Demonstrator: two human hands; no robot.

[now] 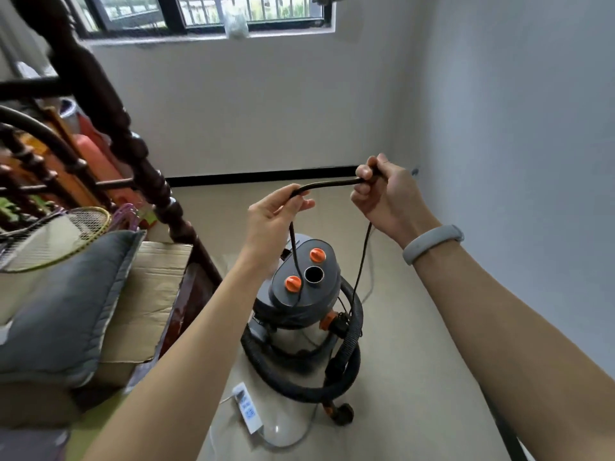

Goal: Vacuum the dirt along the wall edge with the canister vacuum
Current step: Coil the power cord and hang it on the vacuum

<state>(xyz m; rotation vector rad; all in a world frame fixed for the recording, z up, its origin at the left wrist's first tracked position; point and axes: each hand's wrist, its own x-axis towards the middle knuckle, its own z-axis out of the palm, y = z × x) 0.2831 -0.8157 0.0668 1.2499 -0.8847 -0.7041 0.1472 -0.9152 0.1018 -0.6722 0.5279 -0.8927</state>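
Observation:
A grey canister vacuum [301, 294] with orange knobs and a steel drum stands on the tiled floor below my hands. Its black ribbed hose [346, 371] is coiled round the drum. A black power cord [329, 184] is stretched between my hands above the vacuum. My left hand [273, 221] pinches one end of that stretch and my right hand [382, 194] grips the other. From each hand a strand of cord hangs down to the vacuum.
A white power strip [248, 409] lies on the floor in front of the vacuum. A dark wooden bedpost [146, 168], a grey cushion [66, 311], cardboard [146, 294] and a badminton racket [56, 237] crowd the left. White walls with black skirting [263, 178] stand ahead and right.

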